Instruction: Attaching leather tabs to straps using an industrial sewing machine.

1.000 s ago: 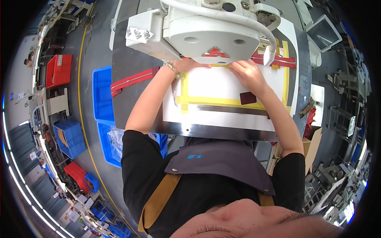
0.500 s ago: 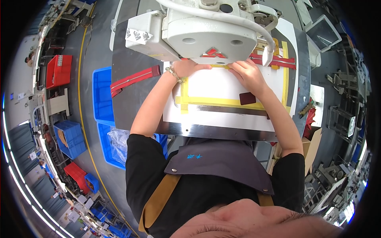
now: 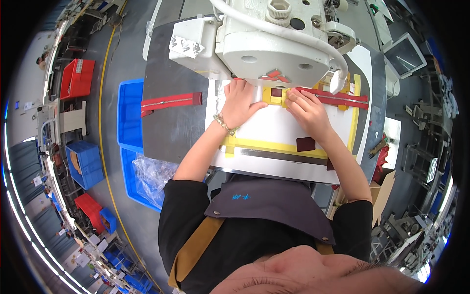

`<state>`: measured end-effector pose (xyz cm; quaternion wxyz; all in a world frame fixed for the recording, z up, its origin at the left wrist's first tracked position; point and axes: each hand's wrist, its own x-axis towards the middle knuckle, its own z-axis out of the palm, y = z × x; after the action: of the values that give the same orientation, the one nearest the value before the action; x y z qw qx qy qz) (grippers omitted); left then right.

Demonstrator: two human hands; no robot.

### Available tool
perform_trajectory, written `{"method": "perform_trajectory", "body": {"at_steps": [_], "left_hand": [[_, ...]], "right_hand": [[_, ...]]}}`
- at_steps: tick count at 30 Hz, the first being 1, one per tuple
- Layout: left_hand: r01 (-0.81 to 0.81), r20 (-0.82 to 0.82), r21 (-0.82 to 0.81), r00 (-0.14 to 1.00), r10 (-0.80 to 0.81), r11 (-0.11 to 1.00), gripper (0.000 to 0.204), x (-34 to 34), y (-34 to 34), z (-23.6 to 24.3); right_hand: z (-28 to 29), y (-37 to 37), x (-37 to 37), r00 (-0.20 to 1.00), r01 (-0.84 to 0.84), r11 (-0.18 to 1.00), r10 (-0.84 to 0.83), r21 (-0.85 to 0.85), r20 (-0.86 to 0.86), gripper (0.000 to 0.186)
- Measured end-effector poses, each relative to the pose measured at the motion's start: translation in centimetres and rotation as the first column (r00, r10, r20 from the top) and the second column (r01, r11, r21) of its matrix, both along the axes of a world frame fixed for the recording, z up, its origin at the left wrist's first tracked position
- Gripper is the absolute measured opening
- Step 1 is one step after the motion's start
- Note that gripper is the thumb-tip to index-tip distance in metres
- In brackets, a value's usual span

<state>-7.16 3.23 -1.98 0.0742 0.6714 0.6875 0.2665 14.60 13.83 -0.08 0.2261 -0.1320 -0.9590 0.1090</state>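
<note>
A small yellow template lies on the white work surface just in front of the sewing machine head. A dark red patch shows in its window. My right hand has its bent fingers on the template's right edge, with the thumb mostly hidden. Beside those fingers a red zipper strip runs off to the right. Left of the template, my left hand lies flat and spread, its thumb reaching the template's near-left corner and its fingertips close under the machine head.
Another red zipper strip lies on the dark tabletop at the left. A loose dark red patch sits near the yellow tape. Blue bins stand beside the table, one with clear plastic wrap. A monitor is at the far right.
Both hands have come toward me from under the machine head. The yellow template, mostly hidden before, now shows with its patch. My left hand lies flatter; the whole view has shifted slightly.
</note>
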Motion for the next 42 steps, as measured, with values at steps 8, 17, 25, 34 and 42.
{"method": "perform_trajectory", "body": {"at_steps": [8, 17, 25, 34, 42], "left_hand": [[-0.046, -0.006, -0.032, 0.999, 0.046, 0.998, 0.067, 1.0, -0.9, -0.1], [-0.059, -0.003, 0.040, 0.998, 0.060, 0.997, 0.070, 1.0, -0.5, -0.6], [-0.075, 0.038, 0.000, 0.997, 0.074, 0.997, 0.063, 0.9, -0.8, -0.4], [-0.077, 0.124, -0.051, 0.989, 0.082, 0.996, 0.045, 1.3, -0.6, 0.8], [-0.062, 0.200, -0.019, 0.978, 0.064, 0.998, 0.042, 0.9, -0.7, 0.5]], "right_hand": [[1.7, 1.6, -1.6, 0.982, 0.068, 0.997, -0.073, -0.034, -0.176, 0.021], [-1.9, 6.7, -3.8, 0.896, 0.436, 0.878, -0.443, -0.198, 0.008, 0.057], [0.7, 3.5, -1.2, 0.941, 0.339, 0.938, -0.339, -0.079, 0.010, 0.026], [1.4, 2.3, -1.0, 0.921, 0.334, 0.937, -0.302, -0.101, 0.244, 0.025], [2.4, 4.2, -1.4, 0.985, 0.157, 0.545, -0.024, -0.824, 0.171, 0.029]]}}
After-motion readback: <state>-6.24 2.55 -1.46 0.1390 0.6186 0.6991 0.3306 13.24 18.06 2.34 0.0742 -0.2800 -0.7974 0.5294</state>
